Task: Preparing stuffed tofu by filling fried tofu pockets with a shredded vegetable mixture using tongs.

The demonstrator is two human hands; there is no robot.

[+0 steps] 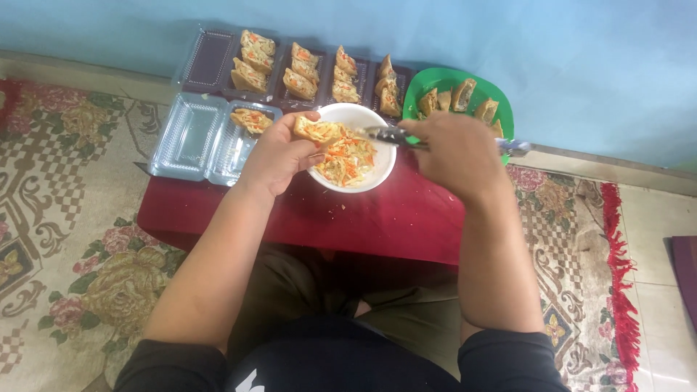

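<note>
My left hand (277, 157) holds a split piece of fried tofu (317, 130) over the left rim of a white bowl (383, 168) of shredded vegetable filling (348, 161). My right hand (454, 152) grips a metal spoon (388, 135), whose tip reaches over the bowl toward the tofu. Both hands are above a low dark red table (377, 218).
An open clear plastic box (190, 136) with one stuffed tofu (251, 120) lies at the table's left. Behind it, clear boxes hold rows of stuffed tofu (302, 71). A green plate (425, 82) of unfilled tofu stands at the back right. A patterned carpet (65, 218) surrounds the table.
</note>
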